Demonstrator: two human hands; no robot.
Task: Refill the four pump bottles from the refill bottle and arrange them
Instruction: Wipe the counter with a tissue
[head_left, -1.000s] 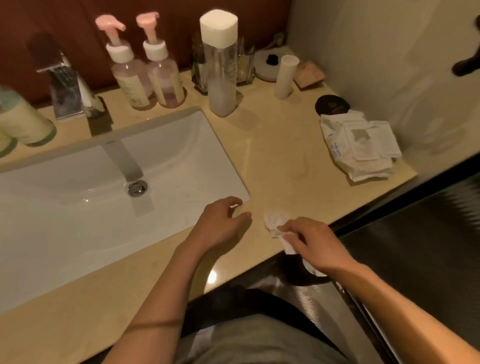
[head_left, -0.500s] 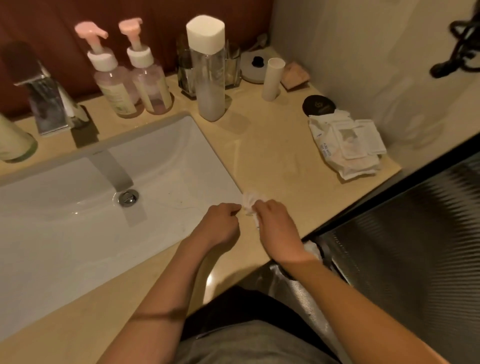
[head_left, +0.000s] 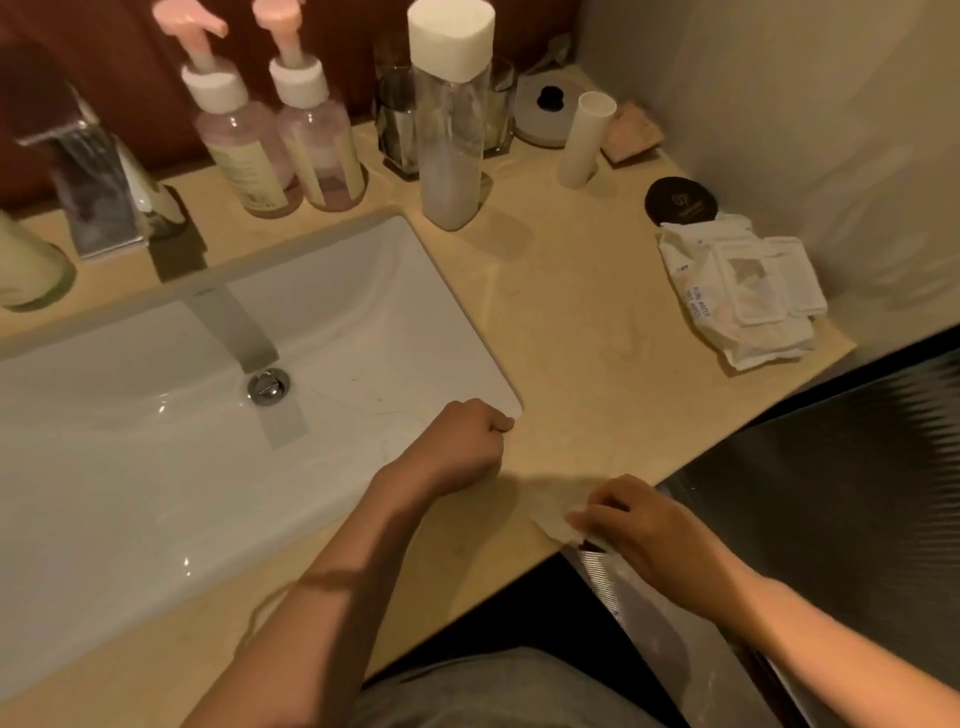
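On the counter, by the far edge of the sink, the refill bottle and two pink pump bottles are stood upright. The left hand is curled empty at the sink's near corner; a white tissue is pinched by the right hand.

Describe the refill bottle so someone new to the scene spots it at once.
Start at the white rectangular sink basin, then go to its far right corner on the beige stone counter. Standing there is the tall clear refill bottle with a chunky white cap. Unlike the two clear bottles with pink pump heads to its left, it has no pump.
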